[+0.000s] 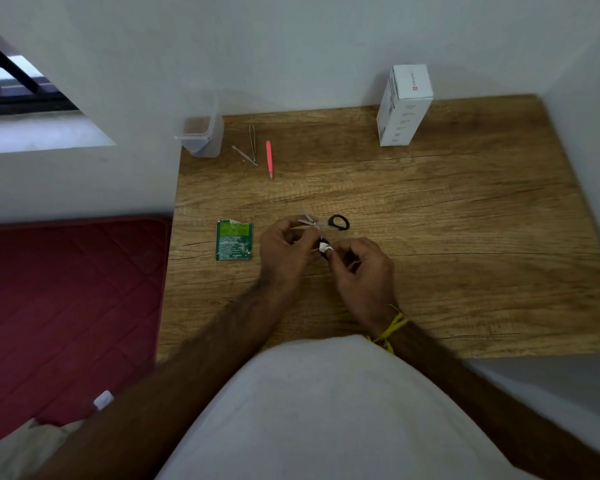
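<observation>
Both hands are working low over the tabletop (465,237), close together. The right hand (359,268) is pinching a small white piece (324,247) between thumb and fingertips, just above the wood. The left hand (286,245) is curling in right beside it, but whether it is gripping the piece is hidden. Black-handled scissors (338,223) are lying just behind the hands, and a torn green sachet (234,240) is sitting to the left. Metal tweezers (252,147) and pink tweezers (269,159) are resting farther back.
</observation>
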`<action>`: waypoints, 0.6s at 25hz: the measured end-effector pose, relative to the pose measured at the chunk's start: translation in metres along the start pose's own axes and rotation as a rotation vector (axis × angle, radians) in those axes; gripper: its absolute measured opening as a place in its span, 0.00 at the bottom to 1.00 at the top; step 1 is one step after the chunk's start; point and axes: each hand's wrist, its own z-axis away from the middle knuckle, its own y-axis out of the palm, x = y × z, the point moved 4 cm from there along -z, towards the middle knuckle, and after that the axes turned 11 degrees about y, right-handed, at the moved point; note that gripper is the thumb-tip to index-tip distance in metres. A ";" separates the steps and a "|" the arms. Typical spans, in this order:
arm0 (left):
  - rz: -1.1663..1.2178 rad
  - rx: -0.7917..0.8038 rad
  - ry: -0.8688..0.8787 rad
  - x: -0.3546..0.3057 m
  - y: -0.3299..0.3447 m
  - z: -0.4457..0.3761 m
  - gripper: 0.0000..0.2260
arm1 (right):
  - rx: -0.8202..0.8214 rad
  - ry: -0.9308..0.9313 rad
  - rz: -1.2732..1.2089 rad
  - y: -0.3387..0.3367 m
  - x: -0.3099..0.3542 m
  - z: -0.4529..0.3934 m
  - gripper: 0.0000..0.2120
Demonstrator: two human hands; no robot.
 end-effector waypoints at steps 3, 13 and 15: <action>-0.006 -0.020 0.018 -0.002 -0.001 -0.001 0.05 | 0.023 0.001 0.013 0.001 0.004 -0.001 0.03; -0.015 -0.022 0.048 -0.005 -0.004 -0.003 0.07 | -0.040 -0.005 0.073 -0.005 0.009 -0.003 0.02; -0.055 -0.028 0.065 -0.003 -0.002 -0.004 0.07 | -0.012 0.000 0.150 -0.001 0.013 -0.003 0.02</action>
